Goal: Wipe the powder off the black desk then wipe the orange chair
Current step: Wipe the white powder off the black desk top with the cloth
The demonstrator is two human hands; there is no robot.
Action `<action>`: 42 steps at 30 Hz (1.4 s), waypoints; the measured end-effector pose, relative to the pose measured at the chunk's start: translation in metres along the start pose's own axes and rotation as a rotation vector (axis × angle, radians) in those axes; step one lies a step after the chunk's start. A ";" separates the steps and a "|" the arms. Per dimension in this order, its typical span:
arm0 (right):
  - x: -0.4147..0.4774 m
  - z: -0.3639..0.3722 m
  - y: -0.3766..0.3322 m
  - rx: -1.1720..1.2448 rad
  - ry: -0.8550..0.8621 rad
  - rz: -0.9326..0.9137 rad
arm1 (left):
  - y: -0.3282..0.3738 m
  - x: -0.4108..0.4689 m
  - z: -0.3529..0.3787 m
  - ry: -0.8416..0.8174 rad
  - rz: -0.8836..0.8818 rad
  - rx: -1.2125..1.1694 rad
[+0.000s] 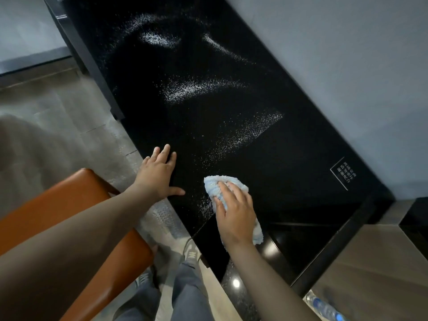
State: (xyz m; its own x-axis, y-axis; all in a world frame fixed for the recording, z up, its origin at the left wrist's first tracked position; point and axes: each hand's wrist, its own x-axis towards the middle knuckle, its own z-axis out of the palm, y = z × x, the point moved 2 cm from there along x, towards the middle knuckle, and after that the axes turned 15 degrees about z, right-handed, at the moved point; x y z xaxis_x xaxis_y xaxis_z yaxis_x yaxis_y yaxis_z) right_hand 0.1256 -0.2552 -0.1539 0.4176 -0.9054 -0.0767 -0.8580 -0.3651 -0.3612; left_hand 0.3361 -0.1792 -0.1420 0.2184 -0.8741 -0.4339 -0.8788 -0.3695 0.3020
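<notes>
Desk wipe underway: my right hand [236, 214] presses the blue cloth [216, 183] flat, left hand [159, 174] spread on the black desk [289, 181]; I judge far powder [192, 89] next

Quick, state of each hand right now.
Left hand: open, fingers spread, resting flat on the desk, holding nothing.
Right hand: open, fingers laid flat, pressing the cloth onto the desk.
</notes>
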 end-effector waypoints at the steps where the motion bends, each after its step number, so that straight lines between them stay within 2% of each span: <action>1: -0.005 0.001 -0.002 -0.008 -0.013 0.000 | 0.000 0.000 0.000 0.001 -0.001 0.005; 8: -0.038 0.002 -0.020 0.012 -0.072 0.029 | -0.003 0.000 -0.005 -0.019 0.025 0.080; 13: -0.061 0.010 -0.029 -0.012 -0.046 0.055 | -0.012 -0.005 -0.011 -0.075 0.072 0.101; 27: -0.108 0.004 -0.053 0.106 -0.217 0.054 | -0.019 -0.006 -0.012 -0.086 0.107 0.196; 32: -0.103 -0.015 -0.050 0.227 -0.164 0.130 | -0.017 -0.004 -0.013 -0.088 0.081 0.155; 42: -0.030 -0.070 -0.021 0.335 0.113 0.258 | -0.014 0.001 -0.009 -0.101 0.069 0.131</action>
State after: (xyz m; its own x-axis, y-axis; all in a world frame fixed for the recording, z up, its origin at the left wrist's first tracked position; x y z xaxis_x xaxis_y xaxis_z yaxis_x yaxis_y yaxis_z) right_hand 0.1104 -0.2354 -0.0789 0.1509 -0.9826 -0.1082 -0.7778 -0.0505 -0.6265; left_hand 0.3530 -0.1777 -0.1388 0.1174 -0.8577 -0.5006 -0.9395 -0.2593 0.2239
